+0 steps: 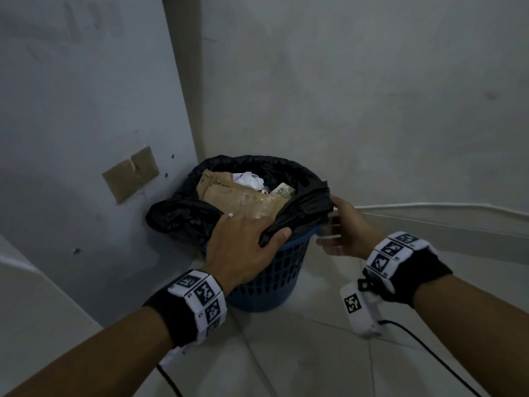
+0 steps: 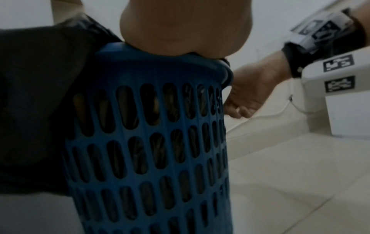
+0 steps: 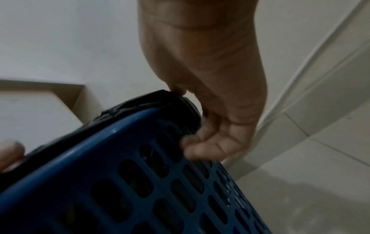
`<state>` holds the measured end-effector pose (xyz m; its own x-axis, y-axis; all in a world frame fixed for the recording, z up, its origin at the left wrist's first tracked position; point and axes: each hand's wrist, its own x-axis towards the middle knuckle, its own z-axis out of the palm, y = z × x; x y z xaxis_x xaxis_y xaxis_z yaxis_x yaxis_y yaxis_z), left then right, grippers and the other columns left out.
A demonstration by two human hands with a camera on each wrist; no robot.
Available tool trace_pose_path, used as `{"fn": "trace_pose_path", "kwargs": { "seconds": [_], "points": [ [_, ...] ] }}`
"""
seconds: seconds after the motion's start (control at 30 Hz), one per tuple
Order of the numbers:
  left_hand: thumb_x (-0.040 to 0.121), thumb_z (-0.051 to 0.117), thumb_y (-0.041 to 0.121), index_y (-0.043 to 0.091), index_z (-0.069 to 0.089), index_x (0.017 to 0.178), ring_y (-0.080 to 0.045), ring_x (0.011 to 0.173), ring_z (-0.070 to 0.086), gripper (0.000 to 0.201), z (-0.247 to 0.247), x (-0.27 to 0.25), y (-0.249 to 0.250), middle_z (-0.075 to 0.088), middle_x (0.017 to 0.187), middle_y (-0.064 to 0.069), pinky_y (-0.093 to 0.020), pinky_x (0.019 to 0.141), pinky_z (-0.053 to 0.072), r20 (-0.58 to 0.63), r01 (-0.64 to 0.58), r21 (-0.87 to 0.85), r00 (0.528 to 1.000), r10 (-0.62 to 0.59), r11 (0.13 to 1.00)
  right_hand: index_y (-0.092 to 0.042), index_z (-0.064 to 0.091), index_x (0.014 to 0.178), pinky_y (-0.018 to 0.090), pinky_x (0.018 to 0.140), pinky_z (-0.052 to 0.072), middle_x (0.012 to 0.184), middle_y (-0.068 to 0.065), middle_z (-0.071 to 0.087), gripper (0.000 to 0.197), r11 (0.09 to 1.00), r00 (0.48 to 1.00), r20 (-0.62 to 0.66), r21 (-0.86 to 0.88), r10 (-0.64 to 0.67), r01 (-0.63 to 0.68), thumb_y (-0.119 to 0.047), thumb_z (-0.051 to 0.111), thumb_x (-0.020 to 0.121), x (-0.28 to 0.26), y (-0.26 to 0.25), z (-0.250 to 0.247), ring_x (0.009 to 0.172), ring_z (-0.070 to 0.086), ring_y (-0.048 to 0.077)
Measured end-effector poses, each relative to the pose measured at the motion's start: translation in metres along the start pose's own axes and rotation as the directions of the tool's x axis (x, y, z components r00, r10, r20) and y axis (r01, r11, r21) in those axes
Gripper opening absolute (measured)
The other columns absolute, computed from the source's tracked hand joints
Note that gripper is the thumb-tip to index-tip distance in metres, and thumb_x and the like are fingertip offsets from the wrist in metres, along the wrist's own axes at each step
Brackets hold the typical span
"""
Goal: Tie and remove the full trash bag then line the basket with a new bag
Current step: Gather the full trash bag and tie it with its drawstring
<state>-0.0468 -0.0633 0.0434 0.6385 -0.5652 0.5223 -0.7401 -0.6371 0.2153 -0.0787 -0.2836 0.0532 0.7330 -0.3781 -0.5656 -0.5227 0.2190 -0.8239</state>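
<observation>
A blue slotted basket [image 1: 269,279] stands on the floor in a wall corner. A black trash bag [image 1: 183,216] lines it, its edge folded over the rim. Cardboard [image 1: 237,196] and crumpled white paper [image 1: 247,180] fill the bag. My left hand [image 1: 257,233] lies over the near rim, with the thumb curled round a fold of the bag. My right hand [image 1: 333,222] is at the right rim. In the right wrist view its thumb [image 3: 178,91] presses on the bag edge [image 3: 152,102] and its fingers [image 3: 200,142] curl below the basket [image 3: 140,182] rim. The left wrist view shows the basket [image 2: 152,142] from the side.
Walls close in behind and to the left of the basket. A brown tape patch [image 1: 130,174] sits on the left wall. Pale floor tiles [image 1: 300,353] spread in front and to the right. A white cable [image 1: 443,207] runs along the right baseboard.
</observation>
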Motion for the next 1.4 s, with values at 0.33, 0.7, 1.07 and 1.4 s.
{"fn": "trace_pose_path", "kwargs": {
  "seconds": [0.33,0.7,1.07,1.4],
  "points": [
    [0.089,0.047,0.063,0.025,0.057,0.094,-0.011,0.057,0.057,0.039,-0.005,0.003,-0.002,0.060,0.064,0.008,-0.028,0.054,0.047,0.065,0.041,-0.120,0.997,-0.034,0.992,-0.002,0.048,0.062,0.034,0.057,0.040,0.058,0.013,0.050,0.046,0.638,0.526,-0.365,-0.501,-0.768,0.584,-0.030,0.045,0.098,0.010,-0.025,-0.008,0.056,0.051,0.028],
    [0.092,0.018,0.068,0.019,0.055,0.077,-0.015,0.051,0.053,0.064,-0.028,0.004,-0.099,0.055,0.059,-0.003,-0.032,0.049,0.042,-0.035,0.086,-0.095,0.995,-0.090,0.992,-0.019,0.058,0.096,0.033,0.070,0.045,0.098,-0.002,0.064,0.032,0.191,0.301,0.073,-0.630,-0.951,0.753,-0.047,0.042,0.098,0.006,-0.003,0.023,0.086,0.060,0.019],
    [0.099,0.036,0.041,0.015,0.062,0.119,-0.017,0.106,0.058,0.041,-0.036,0.021,-0.049,0.065,0.116,-0.003,-0.029,0.090,0.042,-0.173,-0.008,-0.175,0.985,-0.023,0.985,-0.021,0.061,0.097,0.035,0.085,0.033,0.081,-0.004,0.060,0.035,-0.130,0.166,0.304,-0.754,-0.938,0.644,-0.037,0.030,0.100,-0.004,0.038,0.057,0.083,0.049,0.020],
    [0.094,0.037,0.056,0.022,0.063,0.120,-0.013,0.090,0.059,0.050,-0.015,0.019,-0.020,0.068,0.094,0.004,-0.022,0.076,0.039,-0.007,-0.076,-0.087,0.997,0.076,0.993,-0.011,0.055,0.104,0.035,0.072,0.044,0.103,0.014,0.062,0.061,0.922,0.958,-0.135,-0.335,-0.253,0.196,-0.062,0.023,0.097,0.002,0.016,0.027,0.085,0.057,0.031]
  ]
}}
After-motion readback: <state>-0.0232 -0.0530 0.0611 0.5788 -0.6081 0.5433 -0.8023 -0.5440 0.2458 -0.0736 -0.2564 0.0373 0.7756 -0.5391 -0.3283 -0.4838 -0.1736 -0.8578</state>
